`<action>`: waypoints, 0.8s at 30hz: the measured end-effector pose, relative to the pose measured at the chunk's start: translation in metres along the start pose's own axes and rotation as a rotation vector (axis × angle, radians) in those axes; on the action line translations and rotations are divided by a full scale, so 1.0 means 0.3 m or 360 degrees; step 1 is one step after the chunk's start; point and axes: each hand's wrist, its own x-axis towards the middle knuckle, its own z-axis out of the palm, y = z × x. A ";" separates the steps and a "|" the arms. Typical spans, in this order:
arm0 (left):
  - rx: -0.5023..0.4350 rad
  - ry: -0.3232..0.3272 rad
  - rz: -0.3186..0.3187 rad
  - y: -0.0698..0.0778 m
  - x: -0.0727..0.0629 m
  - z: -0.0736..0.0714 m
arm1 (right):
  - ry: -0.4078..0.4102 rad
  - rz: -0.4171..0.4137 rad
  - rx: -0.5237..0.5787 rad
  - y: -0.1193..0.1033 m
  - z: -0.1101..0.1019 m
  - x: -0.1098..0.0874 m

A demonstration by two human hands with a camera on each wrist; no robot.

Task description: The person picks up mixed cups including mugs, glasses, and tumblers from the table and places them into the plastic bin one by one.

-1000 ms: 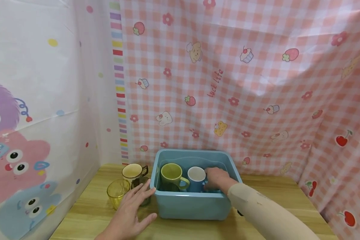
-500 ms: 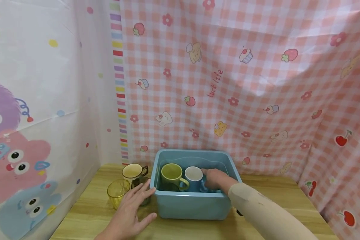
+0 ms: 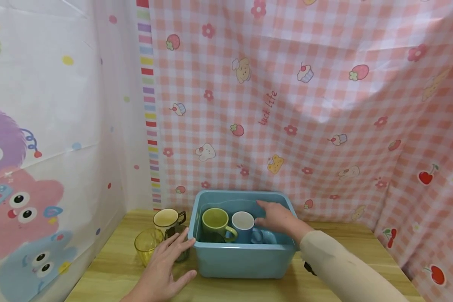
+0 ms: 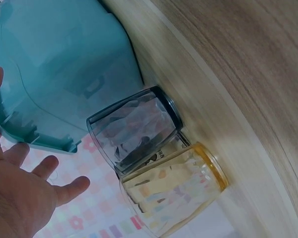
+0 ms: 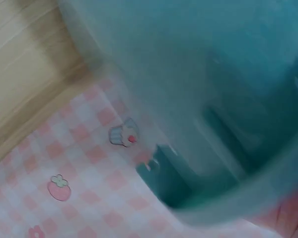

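Observation:
A light blue plastic bin (image 3: 245, 262) stands on the table. Inside it, a green mug (image 3: 216, 219) is at the left, with a blue mug (image 3: 243, 224), white inside, to its right. A rounded blue shape (image 3: 263, 236) lies right of the blue mug; whether it is the mug's handle is unclear. My right hand (image 3: 277, 216) hovers over the bin's right part, fingers extended, holding nothing. My left hand (image 3: 167, 262) has its fingers spread at the bin's left rim. Behind that hand, a dark glass (image 4: 136, 130) stands outside the bin, partly hidden in the head view.
A yellow glass (image 3: 149, 245) and a cup with a dark handle (image 3: 167, 219) stand left of the bin. Pink checked cloth (image 3: 272, 105) hangs behind the wooden table (image 3: 109, 268). A white patterned curtain (image 3: 79, 176) hangs at the left.
The blue mug has shifted a little left in the bin. My right hand has let go of it and lifted up and right. My left hand has stayed at the rim.

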 end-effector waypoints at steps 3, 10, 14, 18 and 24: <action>0.0005 -0.0002 -0.0004 0.003 0.000 0.000 | 0.0062 -0.0031 0.0041 0.001 -0.026 -0.033; -0.0015 -0.0031 -0.0042 0.009 0.002 -0.005 | 0.0267 -0.0154 -0.0038 0.030 -0.056 -0.140; -0.0022 -0.0045 -0.0064 0.010 0.002 -0.008 | 0.0414 -0.0186 -0.0100 0.056 -0.065 -0.208; -0.0014 -0.0036 -0.0058 0.008 0.000 -0.005 | 0.0526 -0.0179 -0.0145 0.093 -0.071 -0.262; -0.0015 -0.0048 -0.0066 0.007 0.002 -0.004 | 0.0654 -0.0156 -0.0138 0.156 -0.072 -0.325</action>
